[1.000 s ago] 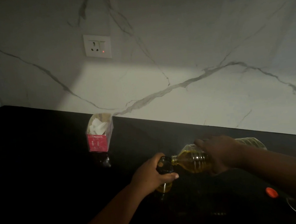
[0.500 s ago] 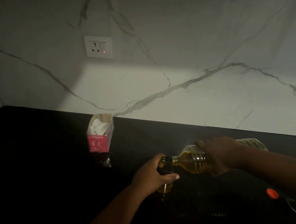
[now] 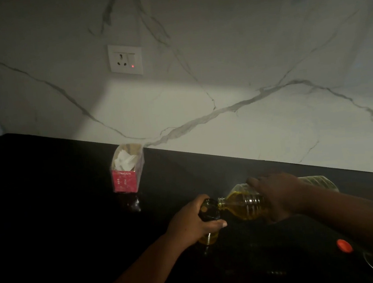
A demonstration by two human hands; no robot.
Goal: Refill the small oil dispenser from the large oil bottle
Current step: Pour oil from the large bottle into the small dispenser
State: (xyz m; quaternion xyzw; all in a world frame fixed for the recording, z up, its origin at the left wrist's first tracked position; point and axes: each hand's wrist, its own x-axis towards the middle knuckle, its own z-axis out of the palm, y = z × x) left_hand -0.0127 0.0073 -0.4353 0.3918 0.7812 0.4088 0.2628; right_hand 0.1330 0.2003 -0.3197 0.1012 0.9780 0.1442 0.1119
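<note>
Lower centre: left hand [image 3: 195,224] grips small dark glass oil dispenser [image 3: 208,219] | right hand [image 3: 279,197] holds large clear ribbed plastic oil bottle [image 3: 245,204], tipped sideways, yellow oil at neck | dark bench [image 3: 51,224]

single head cam, wide-angle, looking forward and down across the black countertop [image 3: 49,202] toward the marble backsplash [image 3: 239,43]. horizon tilted, counter edge dropping toward 4 o'clock. hands close in at 5–6 o'clock, wall socket [image 3: 125,59] far at 11. no second view, so no overlap.
</note>
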